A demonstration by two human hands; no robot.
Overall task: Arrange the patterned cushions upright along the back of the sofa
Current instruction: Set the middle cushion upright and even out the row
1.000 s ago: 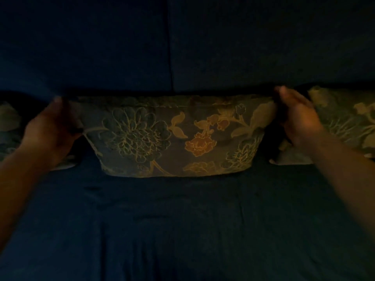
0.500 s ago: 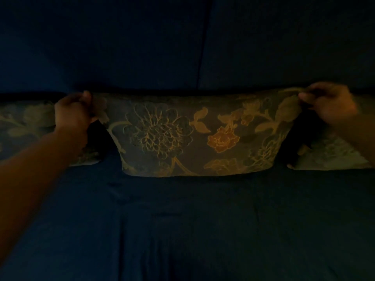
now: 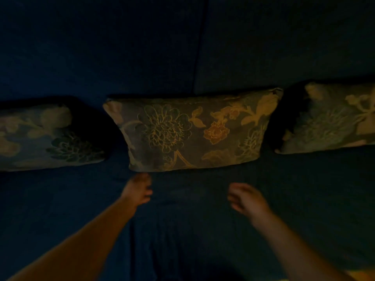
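Three floral patterned cushions stand upright against the dark blue sofa back point(image 3: 142, 57) in dim light. The middle cushion point(image 3: 192, 130) shows an orange flower and a large outlined bloom. A second cushion point(image 3: 48, 136) leans at the left, a third cushion point(image 3: 332, 118) at the right, cut by the frame edge. My left hand point(image 3: 138, 189) hovers over the seat just below the middle cushion's lower left corner, fingers loosely curled, holding nothing. My right hand point(image 3: 245, 197) is lower and to the right, blurred, fingers apart and empty.
The dark blue sofa seat point(image 3: 192, 230) stretches in front of the cushions, with a seam running down its cover. A vertical seam splits the sofa back above the middle cushion. A yellowish patch point(image 3: 361, 275) shows at the bottom right corner.
Both hands let go of the middle cushion's top corners and drew back toward me over the seat. The view pulled away, showing all three cushions.
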